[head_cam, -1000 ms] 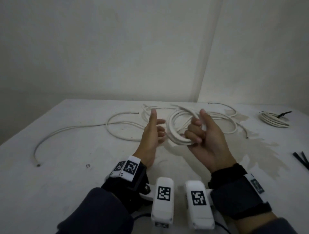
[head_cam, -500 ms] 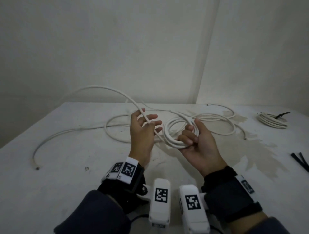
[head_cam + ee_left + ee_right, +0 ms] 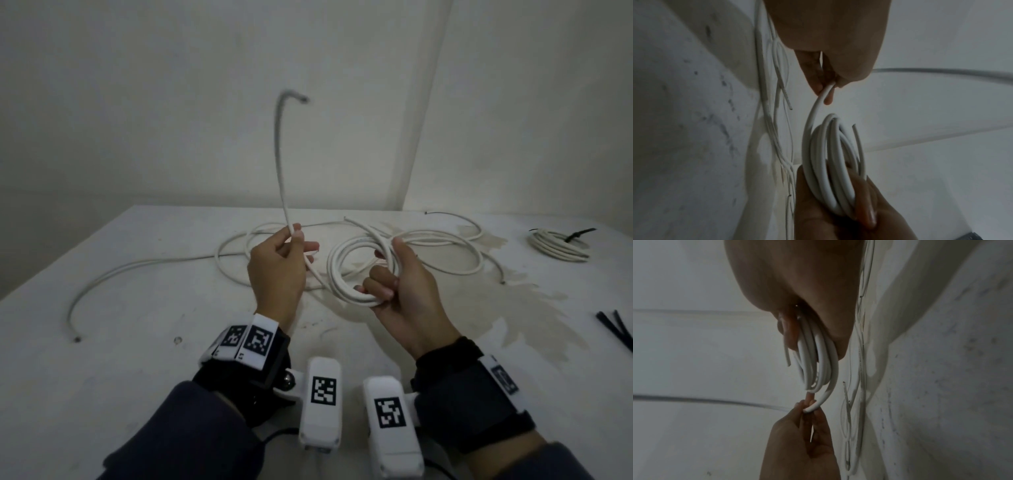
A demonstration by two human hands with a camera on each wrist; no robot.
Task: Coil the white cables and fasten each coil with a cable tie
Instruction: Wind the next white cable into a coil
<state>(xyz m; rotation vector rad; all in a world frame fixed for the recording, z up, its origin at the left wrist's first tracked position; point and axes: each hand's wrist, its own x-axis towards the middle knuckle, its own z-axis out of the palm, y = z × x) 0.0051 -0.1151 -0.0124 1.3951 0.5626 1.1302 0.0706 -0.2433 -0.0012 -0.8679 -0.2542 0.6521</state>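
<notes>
Right hand [image 3: 406,291] grips the coil [image 3: 356,270], fingers curled through the loops, thumb on top, held above the table [image 3: 102,342]. Left hand [image 3: 277,270], at the coil's 9 o'clock, pinches the free tail [image 3: 279,154] between thumb and fingertips; the tail whips up toward 12 o'clock. To wind well: feed the tail round in same-sized loops, slide the pinch along rather than twist. More loose cable [image 3: 445,240] lies behind. Tied coil [image 3: 556,245] at 2 o'clock, spare ties [image 3: 615,330] at 3.
</notes>
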